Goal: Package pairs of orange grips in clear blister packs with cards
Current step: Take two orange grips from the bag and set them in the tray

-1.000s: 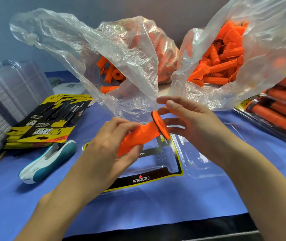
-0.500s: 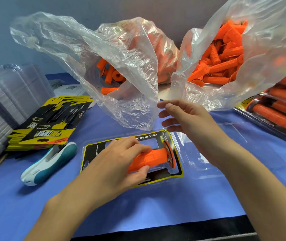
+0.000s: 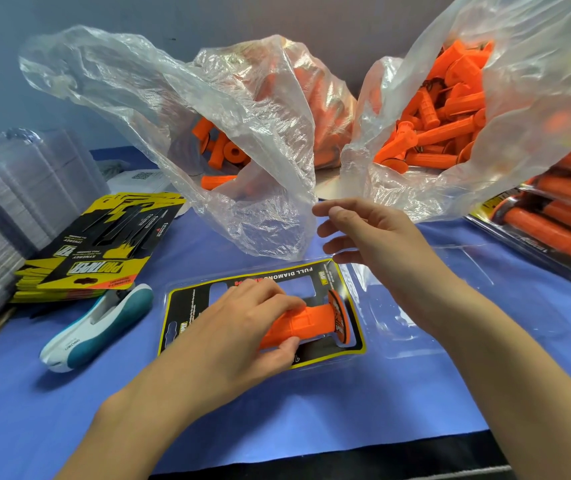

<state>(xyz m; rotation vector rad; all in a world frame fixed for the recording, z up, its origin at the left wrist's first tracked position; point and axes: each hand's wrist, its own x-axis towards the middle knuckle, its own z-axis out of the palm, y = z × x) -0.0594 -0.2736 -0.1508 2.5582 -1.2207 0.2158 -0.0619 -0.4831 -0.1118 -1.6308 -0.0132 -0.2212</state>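
An open clear blister pack (image 3: 402, 337) lies on the blue table, its left half lined with a black and yellow card (image 3: 315, 273). My left hand (image 3: 242, 327) grips an orange grip (image 3: 308, 322) and holds it down in the card's near cavity, flange to the right. Above the pack's hinge hovers my right hand (image 3: 363, 233), fingers loosely spread and holding nothing, close to the lower edge of the left bag. Two clear plastic bags (image 3: 263, 140) (image 3: 450, 133) behind the pack hold several loose orange grips.
A stack of printed cards (image 3: 97, 251) lies at the left, with a white and teal stapler (image 3: 97, 327) in front of it. Stacked empty blisters (image 3: 7, 202) stand at the far left. Finished packs (image 3: 561, 216) lie at the right edge.
My left hand brought the orange grip down from mid-air into the card-lined half of the blister. My right hand let go of the grip's flange and stays raised near the bags.
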